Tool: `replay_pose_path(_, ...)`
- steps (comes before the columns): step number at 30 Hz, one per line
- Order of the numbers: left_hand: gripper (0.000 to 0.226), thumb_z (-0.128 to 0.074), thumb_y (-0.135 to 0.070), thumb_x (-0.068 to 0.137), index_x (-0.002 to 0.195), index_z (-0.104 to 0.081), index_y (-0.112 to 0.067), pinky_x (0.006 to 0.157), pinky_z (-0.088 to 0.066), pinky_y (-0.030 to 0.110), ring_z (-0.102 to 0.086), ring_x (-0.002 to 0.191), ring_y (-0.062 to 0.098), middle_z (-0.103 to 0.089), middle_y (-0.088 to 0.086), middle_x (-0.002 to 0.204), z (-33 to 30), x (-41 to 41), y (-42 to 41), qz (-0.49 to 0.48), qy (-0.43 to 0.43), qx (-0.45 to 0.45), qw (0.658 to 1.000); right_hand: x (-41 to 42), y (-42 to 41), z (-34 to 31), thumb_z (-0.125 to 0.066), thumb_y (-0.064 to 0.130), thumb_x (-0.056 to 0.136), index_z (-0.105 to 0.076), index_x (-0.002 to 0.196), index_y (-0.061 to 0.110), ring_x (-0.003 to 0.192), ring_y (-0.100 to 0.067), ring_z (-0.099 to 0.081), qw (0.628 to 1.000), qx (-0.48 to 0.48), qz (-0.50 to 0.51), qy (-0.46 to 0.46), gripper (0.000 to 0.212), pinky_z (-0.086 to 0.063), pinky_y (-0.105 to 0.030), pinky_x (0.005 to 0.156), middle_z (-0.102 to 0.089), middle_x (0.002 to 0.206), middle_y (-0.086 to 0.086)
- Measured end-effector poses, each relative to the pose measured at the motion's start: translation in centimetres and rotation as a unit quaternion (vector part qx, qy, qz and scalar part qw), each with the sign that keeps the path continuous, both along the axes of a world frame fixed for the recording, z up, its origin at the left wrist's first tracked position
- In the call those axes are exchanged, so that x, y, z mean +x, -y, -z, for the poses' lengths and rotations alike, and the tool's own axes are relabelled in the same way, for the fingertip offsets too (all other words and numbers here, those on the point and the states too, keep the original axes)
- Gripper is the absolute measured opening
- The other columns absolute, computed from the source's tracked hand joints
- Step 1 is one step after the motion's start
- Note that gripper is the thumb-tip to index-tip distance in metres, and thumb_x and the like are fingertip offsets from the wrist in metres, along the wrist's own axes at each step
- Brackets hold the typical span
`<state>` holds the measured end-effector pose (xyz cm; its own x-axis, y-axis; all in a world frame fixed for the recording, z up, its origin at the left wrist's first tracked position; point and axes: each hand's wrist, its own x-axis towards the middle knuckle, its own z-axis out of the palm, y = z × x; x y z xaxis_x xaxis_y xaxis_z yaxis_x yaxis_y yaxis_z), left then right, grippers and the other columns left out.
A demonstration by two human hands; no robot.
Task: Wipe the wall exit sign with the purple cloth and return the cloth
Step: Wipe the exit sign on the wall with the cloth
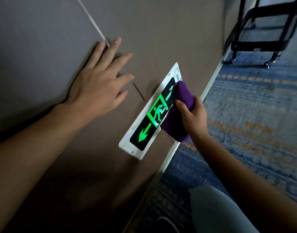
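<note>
The exit sign [145, 130] is a white-framed black panel low on the brown wall [52, 31], with a glowing green running figure and green arrows. My right hand [194, 115] is shut on the bunched purple cloth [177, 115], which presses on the sign's right half and covers part of its right arrow. My left hand [100, 83] lies flat on the wall, fingers spread, up and left of the sign and apart from it.
A pale skirting strip [210, 86] runs along the foot of the wall. Blue and orange patterned carpet [255, 115] covers the floor to the right. A black wheeled cart [268, 32] stands at the top right. My grey-trousered knee [216, 211] is at the bottom.
</note>
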<state>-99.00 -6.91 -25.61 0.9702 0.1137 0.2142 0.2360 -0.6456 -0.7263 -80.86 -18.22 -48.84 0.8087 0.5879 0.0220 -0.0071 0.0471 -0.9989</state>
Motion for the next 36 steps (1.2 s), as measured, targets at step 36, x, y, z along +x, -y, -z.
replay_pose_path(36,0.050,-0.052,-0.048,0.097,0.135,-0.069,-0.020,0.125,-0.005,0.070,-0.021,0.161,0.039,-0.044,0.010,0.163,1.5,10.2,-2.9,-0.112,-0.081,0.091,0.986,3.0,-10.5,-2.0,-0.061,0.047,0.094,-0.058,0.142,0.037,0.114,-0.022,-0.063,0.994,-0.081,0.041,0.054,0.049,-0.038,-0.024,0.079,-0.067,0.127,-0.001)
